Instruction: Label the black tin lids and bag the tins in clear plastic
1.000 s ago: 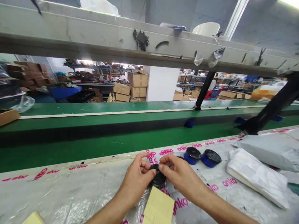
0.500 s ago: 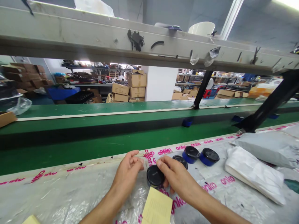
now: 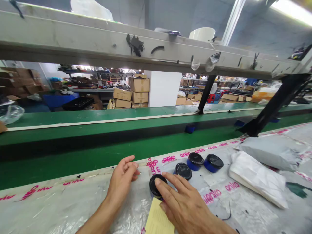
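My right hand (image 3: 179, 198) reaches over a small round jar with a black lid (image 3: 156, 185), its outstretched fingers resting on the lid's right side. A yellow printed paper slip (image 3: 158, 218) lies against the near side of that jar, partly under my right hand. To the left, my left hand (image 3: 123, 177) hovers apart from the jar, fingers loosely bent and holding nothing. Just beyond my right fingers stand several more jars with black lids and blue sides: one close by (image 3: 183, 171), another behind it (image 3: 195, 161) and one further right (image 3: 214, 163).
Clear plastic with pink lettering covers the worktop (image 3: 73, 208). White folded cloth or bags (image 3: 257, 180) and a grey bag (image 3: 268, 152) lie at right. A green conveyor (image 3: 97, 149) runs behind, carrying a blue piece (image 3: 189, 129). A pale beam (image 3: 97, 42) crosses overhead on black posts (image 3: 206, 94).
My right hand has shifted from gripping the jar's side to laying its fingers over the lid. My left hand has drawn away to the left. The view has moved slightly right.
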### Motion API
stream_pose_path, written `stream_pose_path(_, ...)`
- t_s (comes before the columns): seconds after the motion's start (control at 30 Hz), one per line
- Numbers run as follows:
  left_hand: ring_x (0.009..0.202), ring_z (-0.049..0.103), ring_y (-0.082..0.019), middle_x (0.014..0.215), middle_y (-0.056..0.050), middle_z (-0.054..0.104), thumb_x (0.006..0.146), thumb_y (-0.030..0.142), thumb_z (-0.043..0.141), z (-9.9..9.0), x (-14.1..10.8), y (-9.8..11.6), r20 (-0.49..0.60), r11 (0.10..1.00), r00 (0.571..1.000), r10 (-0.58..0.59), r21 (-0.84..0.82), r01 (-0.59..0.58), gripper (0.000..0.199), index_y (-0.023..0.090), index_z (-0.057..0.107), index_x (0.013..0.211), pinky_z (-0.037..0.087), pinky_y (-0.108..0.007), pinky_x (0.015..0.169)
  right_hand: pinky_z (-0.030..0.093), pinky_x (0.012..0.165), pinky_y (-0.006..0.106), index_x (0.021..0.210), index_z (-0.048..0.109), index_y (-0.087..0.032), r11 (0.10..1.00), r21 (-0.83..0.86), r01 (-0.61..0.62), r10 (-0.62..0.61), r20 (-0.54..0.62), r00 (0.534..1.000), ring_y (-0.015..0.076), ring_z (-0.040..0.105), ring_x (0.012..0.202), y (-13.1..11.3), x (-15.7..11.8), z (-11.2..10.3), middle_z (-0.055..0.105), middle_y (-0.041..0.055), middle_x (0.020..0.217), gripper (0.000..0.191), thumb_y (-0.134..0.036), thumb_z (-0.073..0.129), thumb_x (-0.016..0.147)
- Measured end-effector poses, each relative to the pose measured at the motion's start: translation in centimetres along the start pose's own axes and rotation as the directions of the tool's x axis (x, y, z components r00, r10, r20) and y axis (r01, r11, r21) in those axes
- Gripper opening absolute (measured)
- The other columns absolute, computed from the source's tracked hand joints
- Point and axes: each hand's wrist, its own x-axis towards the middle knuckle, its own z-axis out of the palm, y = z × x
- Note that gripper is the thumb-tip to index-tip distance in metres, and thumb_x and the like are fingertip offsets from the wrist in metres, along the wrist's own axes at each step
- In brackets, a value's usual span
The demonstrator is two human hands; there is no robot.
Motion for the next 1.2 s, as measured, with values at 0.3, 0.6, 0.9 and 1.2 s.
stream_pose_path(0.3,0.081,0.065,-0.021,0.091,-0.005,0.069,0.074,0.053,0.069,-0.1,0.4,-0.2,-0.014,1.000,1.000,0.013,0.028,-0.012,0.067,0.016,0.052,0.126,0.054,-0.032,0.072,0.046,0.100,0.054,0.140,0.050,-0.013,0.980,0.057,-0.191,0.188,0.049,0.981,0.0358,0.055,0.121,-0.5,0.5,1.0,0.059,0.0148,0.138,0.058,-0.038,0.067,0.091)
stream_pose_path(0.6,0.076,0.064,-0.019,0.085,-0.002,0.068,0.074,0.050,0.069,0.1,0.2,-0.3,-0.002,1.000,1.000,0.008,0.008,-0.008,0.064,0.016,0.052,0.125,0.053,-0.030,0.069,0.048,0.092,0.051,0.124,0.060,-0.022,0.838,0.154,-0.523,0.512,0.109,0.852,0.0330,0.056,0.108,0.9,2.0,0.8,0.066,0.0097,0.117,0.061,-0.016,0.083,0.068)
stream_pose_path(0.9,0.077,0.064,-0.018,0.091,-0.003,0.068,0.078,0.047,0.068,0.0,-0.1,0.7,-0.015,0.999,1.000,0.025,-0.023,-0.026,0.059,0.017,0.052,0.125,0.053,-0.029,0.070,0.040,0.100,0.053,0.135,0.049,-0.020,0.921,0.070,-0.383,0.386,-0.041,0.922,0.0335,0.052,0.121,1.7,-1.2,0.3,0.061,0.0111,0.131,0.059,-0.023,0.074,0.081)
stream_pose_path(1.2,0.078,0.065,-0.019,0.081,-0.002,0.068,0.077,0.049,0.075,-0.7,-2.4,6.1,0.040,0.995,0.997,0.073,-0.072,-0.070,0.047,0.018,0.061,0.110,0.054,-0.030,0.071,0.046,0.096,0.044,0.123,0.056,-0.021,0.948,0.211,-0.238,0.281,-0.202,0.938,0.0272,0.054,0.118,0.6,-1.3,-2.0,0.064,0.0092,0.123,0.026,-0.017,0.054,0.097)
